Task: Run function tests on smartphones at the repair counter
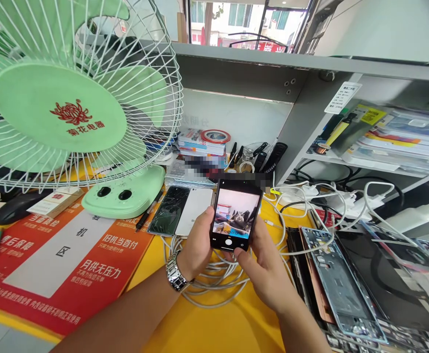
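Observation:
A black smartphone (236,211) is held upright above the yellow table, its screen lit with a camera view and a round white shutter button. My left hand (196,242), with a metal-band watch (176,272) on the wrist, is closed round the phone's left edge. Gripping the right side is my right hand (264,260), its thumb at the bottom of the screen. Below the phone lies a coil of pale cable (214,294). Left of it rest a cracked dark phone (168,210) and a white phone (193,211).
A green fan (60,108) stands at the left, over a red and orange printed mat (100,260). Phone frames and screens (341,279) are piled at the right, near tangled chargers and cords (332,206). Boxes (202,142) and a grey shelf (295,117) stand behind.

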The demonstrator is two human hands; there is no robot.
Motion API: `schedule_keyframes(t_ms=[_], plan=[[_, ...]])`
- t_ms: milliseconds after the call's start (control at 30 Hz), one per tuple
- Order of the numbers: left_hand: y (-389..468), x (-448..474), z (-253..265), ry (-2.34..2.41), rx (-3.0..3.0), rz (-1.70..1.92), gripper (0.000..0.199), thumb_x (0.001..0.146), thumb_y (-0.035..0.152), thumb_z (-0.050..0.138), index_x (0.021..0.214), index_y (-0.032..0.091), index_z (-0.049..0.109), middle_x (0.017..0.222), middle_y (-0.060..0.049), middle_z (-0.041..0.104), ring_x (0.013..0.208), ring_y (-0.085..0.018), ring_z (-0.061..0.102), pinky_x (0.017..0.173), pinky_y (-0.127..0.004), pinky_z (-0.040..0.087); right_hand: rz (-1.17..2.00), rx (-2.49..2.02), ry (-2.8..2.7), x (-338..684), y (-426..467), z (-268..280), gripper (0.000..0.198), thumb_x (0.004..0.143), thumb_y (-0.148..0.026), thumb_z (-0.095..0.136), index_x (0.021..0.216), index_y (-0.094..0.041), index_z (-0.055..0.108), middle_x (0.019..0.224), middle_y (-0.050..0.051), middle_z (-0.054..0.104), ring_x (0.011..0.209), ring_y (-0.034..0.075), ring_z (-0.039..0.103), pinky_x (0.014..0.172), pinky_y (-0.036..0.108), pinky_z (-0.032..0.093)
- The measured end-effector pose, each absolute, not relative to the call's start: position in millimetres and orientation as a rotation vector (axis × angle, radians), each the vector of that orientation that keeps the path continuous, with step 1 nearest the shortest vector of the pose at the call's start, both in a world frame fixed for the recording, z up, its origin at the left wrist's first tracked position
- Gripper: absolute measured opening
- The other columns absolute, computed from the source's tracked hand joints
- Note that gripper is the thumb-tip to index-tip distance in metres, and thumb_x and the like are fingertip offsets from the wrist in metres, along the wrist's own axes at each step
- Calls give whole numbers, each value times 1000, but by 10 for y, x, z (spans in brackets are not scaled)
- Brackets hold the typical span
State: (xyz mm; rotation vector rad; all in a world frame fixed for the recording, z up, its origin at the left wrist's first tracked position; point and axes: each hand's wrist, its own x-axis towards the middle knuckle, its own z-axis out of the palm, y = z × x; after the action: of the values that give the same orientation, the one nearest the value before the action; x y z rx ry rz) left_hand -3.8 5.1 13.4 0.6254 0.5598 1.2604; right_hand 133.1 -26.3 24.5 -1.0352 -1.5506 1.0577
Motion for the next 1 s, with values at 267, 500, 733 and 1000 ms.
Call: schedule_keyframes(t_ms=[267, 500, 733, 1000], plan=[[60, -2, 204, 607, 696, 1198, 55, 88, 56, 49, 113, 10, 67, 84, -12, 75, 70, -28, 71, 49, -33, 56, 1336, -942, -1412, 1342, -220, 326, 65, 80, -26, 55, 143, -25, 40, 118, 6, 63, 81, 21, 59, 75, 35, 50], [56, -19, 250, 644, 678, 1142, 56, 90, 55, 45, 114, 9, 66, 87, -13, 75, 61, -25, 68, 30, -26, 46, 1470, -818, -1398, 1345, -208, 390, 79, 72, -15, 51, 148, -28, 32, 112, 4, 64, 72, 19, 58, 70, 35, 51], [65, -39, 213, 628, 715, 1121, 57, 92, 56, 42, 114, 10, 67, 81, -12, 74, 54, -23, 65, 33, -27, 47, 1413, -860, -1365, 1341, -202, 348, 62, 82, -17, 57, 141, -27, 42, 105, 3, 64, 75, 19, 58, 69, 33, 51], [25, -4, 212, 678, 693, 1067, 55, 92, 56, 40, 112, 12, 65, 80, -9, 72, 56, -20, 64, 34, -25, 50, 1163, -1050, -1304, 1344, -189, 235, 30, 91, -35, 56, 119, -24, 61, 102, 4, 69, 89, 21, 62, 77, 32, 52]])
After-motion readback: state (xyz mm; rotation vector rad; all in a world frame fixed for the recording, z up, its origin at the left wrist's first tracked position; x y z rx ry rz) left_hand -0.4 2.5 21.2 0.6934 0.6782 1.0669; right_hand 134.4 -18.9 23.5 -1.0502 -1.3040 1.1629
